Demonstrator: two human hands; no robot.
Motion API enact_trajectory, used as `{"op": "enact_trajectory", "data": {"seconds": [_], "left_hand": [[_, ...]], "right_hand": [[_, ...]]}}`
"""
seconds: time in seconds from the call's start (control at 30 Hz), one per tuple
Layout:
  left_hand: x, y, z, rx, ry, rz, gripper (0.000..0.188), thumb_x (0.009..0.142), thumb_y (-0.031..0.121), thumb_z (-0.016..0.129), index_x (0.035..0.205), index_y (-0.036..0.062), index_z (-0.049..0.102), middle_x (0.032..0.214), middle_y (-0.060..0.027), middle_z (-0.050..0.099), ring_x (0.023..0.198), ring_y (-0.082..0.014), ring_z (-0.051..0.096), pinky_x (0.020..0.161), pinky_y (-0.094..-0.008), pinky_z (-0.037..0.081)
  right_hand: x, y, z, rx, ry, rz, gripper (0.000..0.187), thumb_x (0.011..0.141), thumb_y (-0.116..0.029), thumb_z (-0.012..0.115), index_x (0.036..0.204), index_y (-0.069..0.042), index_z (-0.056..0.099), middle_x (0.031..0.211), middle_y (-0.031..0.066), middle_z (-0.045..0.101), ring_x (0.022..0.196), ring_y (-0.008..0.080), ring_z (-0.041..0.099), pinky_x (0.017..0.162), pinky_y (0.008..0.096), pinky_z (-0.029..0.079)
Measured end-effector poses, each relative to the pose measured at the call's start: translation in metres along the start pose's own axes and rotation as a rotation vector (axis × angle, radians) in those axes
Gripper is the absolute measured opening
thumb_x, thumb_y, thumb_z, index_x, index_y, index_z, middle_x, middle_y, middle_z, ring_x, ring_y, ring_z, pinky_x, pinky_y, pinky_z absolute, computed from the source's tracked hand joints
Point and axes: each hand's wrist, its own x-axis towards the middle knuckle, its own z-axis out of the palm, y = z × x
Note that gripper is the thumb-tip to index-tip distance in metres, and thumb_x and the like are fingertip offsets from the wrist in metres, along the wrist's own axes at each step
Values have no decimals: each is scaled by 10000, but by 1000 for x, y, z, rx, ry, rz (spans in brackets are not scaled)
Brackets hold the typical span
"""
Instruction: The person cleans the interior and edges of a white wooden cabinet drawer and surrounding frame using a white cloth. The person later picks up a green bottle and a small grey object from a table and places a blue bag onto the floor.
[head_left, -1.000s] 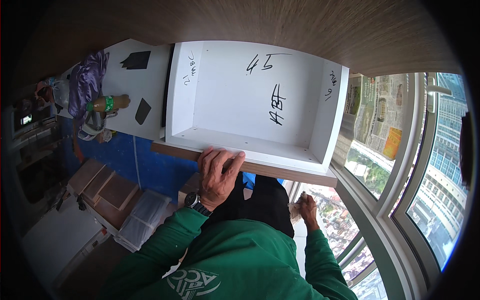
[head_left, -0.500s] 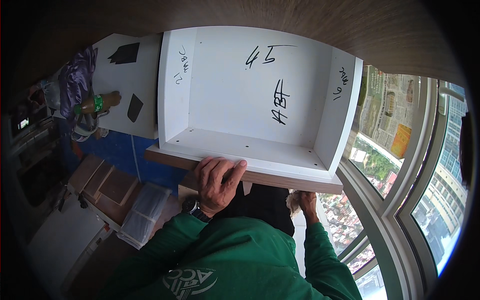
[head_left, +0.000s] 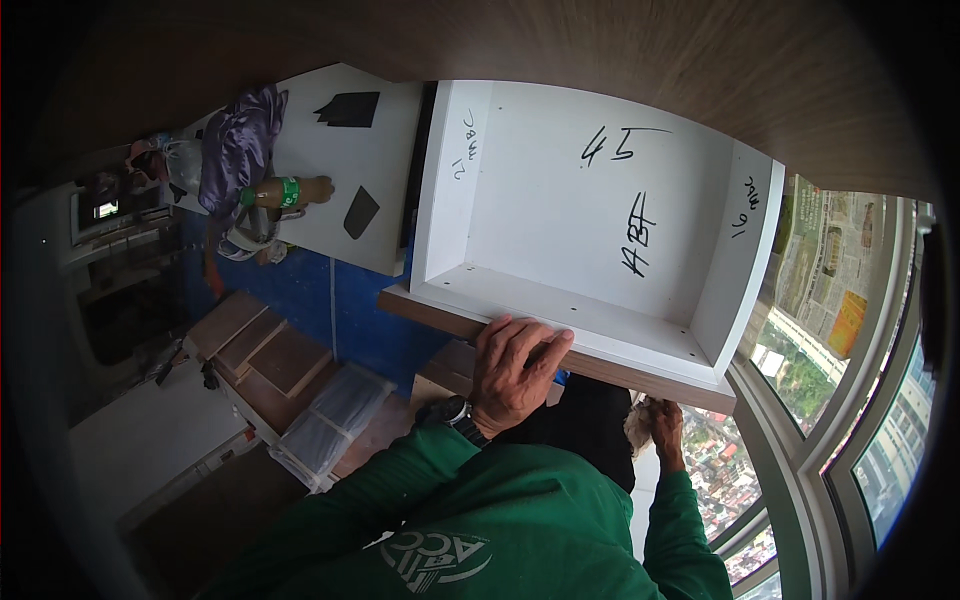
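Note:
A white drawer (head_left: pixel 590 210) with black handwriting inside is pulled out in front of me, and its front panel (head_left: pixel 650 384) has a brown wood-grain face. My left hand (head_left: pixel 515 375), with a dark watch on the wrist, curls its fingers over the top edge of that front near its middle. Lower and to the right, my right hand (head_left: pixel 668 432) is closed on a crumpled beige rag (head_left: pixel 638 425) below the right end of the front panel. Part of the rag and some fingers are hidden.
Brown wood-grain panelling (head_left: pixel 560 45) spans the top. A white board at left carries a bottle (head_left: pixel 290 192), purple cloth (head_left: pixel 238 145) and dark sheets (head_left: pixel 362 212). Brown panels (head_left: pixel 270 350) and a plastic-wrapped stack (head_left: pixel 335 415) lie lower left. Windows (head_left: pixel 800 370) line the right.
My view has swung, so the drawer and surroundings sit farther right and slightly lower in the picture. Both hands keep their places, the left on the drawer front, the right with the rag.

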Motion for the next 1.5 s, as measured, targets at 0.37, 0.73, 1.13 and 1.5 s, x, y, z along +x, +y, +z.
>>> {"op": "enact_trajectory", "data": {"seconds": [0.37,0.73,1.13,1.5], "left_hand": [[0,1,14,50,75,29,645,689,51,736,1313,205,673,1142,2,604,1105,-240,572,1022,-480,369],[17,-11,21,51,129,58,678,678,56,822,1314,232,669,1128,15,615,1107,-231,578,1031,-476,365],[90,-26,20,103,53,93,480,850,258,772,1318,204,678,1200,-8,575,1152,-271,527,1006,-479,350],[156,-44,21,135,159,170,499,921,219,727,1403,158,618,1428,-96,495,1263,-337,506,1099,-510,388]], "right_hand": [[-6,4,-5,21,39,75,477,923,-210,618,1342,7,552,1196,164,647,1035,255,608,887,390,508],[15,-35,3,-10,-5,67,386,893,-198,651,1207,26,637,1057,154,712,968,238,673,836,376,538],[13,-54,-3,60,24,74,375,916,-233,664,1181,33,666,1050,135,725,942,220,686,849,332,550],[4,9,-4,144,58,184,296,952,-161,698,1186,18,669,1066,118,727,924,170,685,815,309,555]]}}
